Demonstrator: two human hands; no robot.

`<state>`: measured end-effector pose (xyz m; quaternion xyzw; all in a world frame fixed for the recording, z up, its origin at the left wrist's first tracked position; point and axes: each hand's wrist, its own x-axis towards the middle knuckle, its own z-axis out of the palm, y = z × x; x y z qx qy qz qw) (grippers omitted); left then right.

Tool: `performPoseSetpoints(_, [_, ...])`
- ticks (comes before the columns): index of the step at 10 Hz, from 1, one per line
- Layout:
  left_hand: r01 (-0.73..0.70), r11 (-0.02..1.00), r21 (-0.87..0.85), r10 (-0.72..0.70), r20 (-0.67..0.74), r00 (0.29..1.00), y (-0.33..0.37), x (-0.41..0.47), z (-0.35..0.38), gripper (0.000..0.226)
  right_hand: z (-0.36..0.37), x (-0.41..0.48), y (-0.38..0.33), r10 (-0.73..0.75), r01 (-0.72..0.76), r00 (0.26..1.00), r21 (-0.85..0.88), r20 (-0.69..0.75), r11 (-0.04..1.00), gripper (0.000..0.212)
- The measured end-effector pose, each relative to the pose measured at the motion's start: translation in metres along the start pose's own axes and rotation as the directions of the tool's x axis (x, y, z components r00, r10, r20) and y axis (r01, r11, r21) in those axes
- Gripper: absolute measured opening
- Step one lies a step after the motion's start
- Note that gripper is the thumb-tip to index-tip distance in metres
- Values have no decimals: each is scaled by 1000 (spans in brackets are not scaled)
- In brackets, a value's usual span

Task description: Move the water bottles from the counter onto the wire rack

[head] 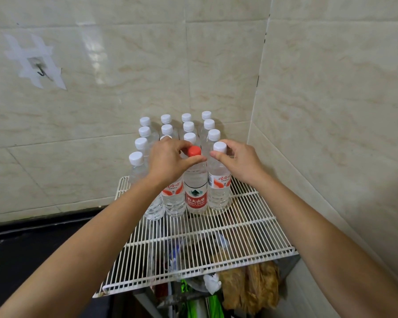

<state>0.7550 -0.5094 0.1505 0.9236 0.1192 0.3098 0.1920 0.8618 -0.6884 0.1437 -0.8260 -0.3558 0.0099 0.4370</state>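
Several clear water bottles with white caps stand in rows on the white wire rack against the tiled corner. In the front row stands a red-capped bottle with a red label. My left hand grips its neck just under the red cap, thumb in front. To its right stands a white-capped bottle with an orange-and-white label; my right hand holds its neck below the cap. Both bottles stand upright on the rack.
The front half of the rack is bare wire. Bags and packets lie on a lower level under it. A black counter runs along the left. A metal hook is taped to the tiled wall at upper left.
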Motion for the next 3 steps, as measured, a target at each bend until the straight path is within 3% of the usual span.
performPoseSetpoints(2, [-6,999,49,6,4,1000,6,-2,-12,45,2,-7,-1,11,-10,1000,66,-5,998,28])
performPoseSetpoints(3, [-31,985,169,42,-64,997,6,-10,-13,65,1,-12,2,59,-55,997,75,-51,996,60])
